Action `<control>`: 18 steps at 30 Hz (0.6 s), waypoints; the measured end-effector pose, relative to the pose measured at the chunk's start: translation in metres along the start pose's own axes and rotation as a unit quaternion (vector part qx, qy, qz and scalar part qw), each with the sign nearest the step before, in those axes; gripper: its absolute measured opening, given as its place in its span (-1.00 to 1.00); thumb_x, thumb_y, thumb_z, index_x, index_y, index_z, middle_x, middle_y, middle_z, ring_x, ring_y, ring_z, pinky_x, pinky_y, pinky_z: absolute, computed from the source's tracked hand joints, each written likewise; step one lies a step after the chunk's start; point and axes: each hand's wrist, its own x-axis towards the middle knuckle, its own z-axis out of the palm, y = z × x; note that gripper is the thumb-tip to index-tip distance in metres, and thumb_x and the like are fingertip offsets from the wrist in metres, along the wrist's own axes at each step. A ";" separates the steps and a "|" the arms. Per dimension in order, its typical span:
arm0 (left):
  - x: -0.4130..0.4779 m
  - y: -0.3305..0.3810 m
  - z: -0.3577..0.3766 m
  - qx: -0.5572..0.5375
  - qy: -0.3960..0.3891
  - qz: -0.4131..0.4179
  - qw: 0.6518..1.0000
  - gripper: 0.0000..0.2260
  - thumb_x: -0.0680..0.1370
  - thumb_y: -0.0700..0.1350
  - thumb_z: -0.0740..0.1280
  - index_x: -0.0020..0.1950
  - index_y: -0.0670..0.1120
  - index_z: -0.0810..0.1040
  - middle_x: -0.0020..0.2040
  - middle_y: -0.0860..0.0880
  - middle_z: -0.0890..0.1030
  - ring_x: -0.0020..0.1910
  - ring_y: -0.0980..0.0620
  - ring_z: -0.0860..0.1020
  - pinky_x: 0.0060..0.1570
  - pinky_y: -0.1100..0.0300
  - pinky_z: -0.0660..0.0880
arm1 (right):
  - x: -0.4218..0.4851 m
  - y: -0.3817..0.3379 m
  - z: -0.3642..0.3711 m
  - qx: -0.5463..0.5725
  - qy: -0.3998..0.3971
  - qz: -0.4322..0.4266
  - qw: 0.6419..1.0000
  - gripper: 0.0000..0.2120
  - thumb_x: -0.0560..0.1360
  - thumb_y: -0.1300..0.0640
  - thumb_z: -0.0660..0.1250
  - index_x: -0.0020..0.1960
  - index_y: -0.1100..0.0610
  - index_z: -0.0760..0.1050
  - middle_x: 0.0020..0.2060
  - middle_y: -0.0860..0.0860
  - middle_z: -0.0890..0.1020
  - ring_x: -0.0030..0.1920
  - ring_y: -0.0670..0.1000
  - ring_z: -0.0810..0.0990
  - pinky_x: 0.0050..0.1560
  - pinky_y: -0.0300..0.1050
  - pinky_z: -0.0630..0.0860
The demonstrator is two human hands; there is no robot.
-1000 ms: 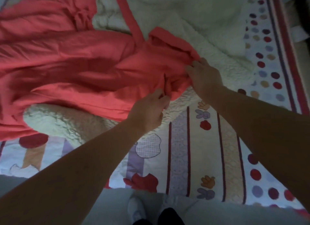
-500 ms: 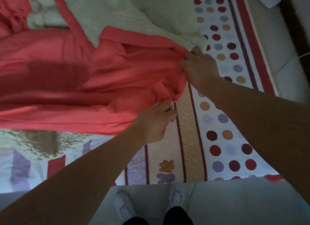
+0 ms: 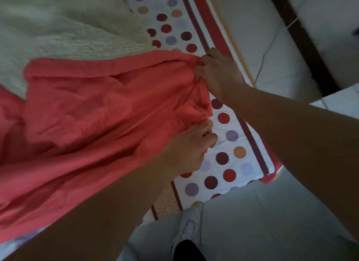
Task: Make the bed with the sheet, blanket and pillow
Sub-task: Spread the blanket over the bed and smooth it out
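Gripping red blanket [image 3: 97, 114] hem with left hand [image 3: 186, 149] and right hand [image 3: 217, 72], both pinched tight; best spread apart, then drawn evenly toward dotted sheet [image 3: 242, 136] corner.

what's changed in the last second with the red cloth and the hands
The left hand and right hand have dragged the bunched edge of the red cloth across the patterned bedcover, from its striped flower part to the dotted band by the bed's edge. Nothing let go: both still grip the cloth. The white fleecy layer still lies beyond it.
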 end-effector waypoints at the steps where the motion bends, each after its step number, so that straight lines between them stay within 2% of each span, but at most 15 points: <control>1: 0.005 0.003 0.006 -0.002 -0.013 0.005 1.000 -0.72 0.36 -0.34 0.33 0.01 -0.08 0.51 0.11 -0.04 0.46 0.03 -0.01 0.45 -0.10 -0.01 0.50 | -0.005 0.007 0.004 0.006 -0.007 0.001 1.000 -0.82 0.55 0.13 0.28 -0.01 0.08 0.67 -0.02 0.04 0.62 0.25 0.19 0.46 -0.08 0.05 0.51; 3: 0.023 0.011 0.021 -0.010 -0.024 0.020 0.999 -0.75 0.39 -0.32 0.30 0.02 -0.09 0.51 0.08 -0.05 0.46 0.03 -0.04 0.46 -0.07 -0.03 0.48 | -0.016 0.031 0.011 0.020 -0.019 0.011 1.000 -0.78 0.56 0.11 0.25 0.02 0.08 0.67 0.00 0.05 0.61 0.26 0.18 0.45 -0.05 0.07 0.52; 7: 0.048 0.027 0.038 -0.037 -0.050 0.038 0.997 -0.75 0.38 -0.35 0.29 0.00 -0.12 0.49 0.08 -0.05 0.45 0.04 -0.07 0.46 -0.08 -0.07 0.49 | -0.037 0.068 0.018 0.015 -0.007 0.031 0.999 -0.82 0.52 0.13 0.29 -0.06 0.09 0.68 -0.09 0.07 0.61 0.20 0.21 0.50 -0.11 0.04 0.48; 12: 0.096 0.044 0.044 -0.063 -0.059 0.068 0.994 -0.77 0.37 -0.36 0.28 -0.04 -0.12 0.46 0.02 -0.04 0.44 0.03 -0.07 0.46 -0.14 -0.07 0.49 | -0.048 0.116 0.014 0.031 -0.040 0.065 0.997 -0.81 0.56 0.10 0.27 -0.01 0.09 0.65 -0.05 0.08 0.60 0.25 0.22 0.45 -0.11 0.04 0.38; 16: 0.121 0.059 0.058 -0.088 -0.066 0.099 0.989 -0.74 0.35 -0.40 0.28 -0.04 -0.12 0.47 -0.01 -0.02 0.43 0.04 -0.06 0.47 -0.09 -0.03 0.50 | -0.059 0.144 0.010 0.028 -0.057 0.093 0.994 -0.61 0.57 -0.02 0.07 0.04 0.07 0.64 0.00 0.09 0.59 0.29 0.21 0.42 -0.11 0.00 0.27; 18: 0.127 0.069 0.063 -0.100 -0.074 0.115 0.986 -0.71 0.34 -0.40 0.32 -0.03 -0.12 0.47 -0.01 -0.02 0.44 0.02 -0.05 0.47 -0.06 -0.01 0.52 | -0.060 0.151 0.008 0.027 -0.059 0.099 0.993 -0.60 0.55 -0.04 0.05 0.05 0.05 0.65 0.02 0.08 0.59 0.29 0.21 0.41 -0.10 0.00 0.28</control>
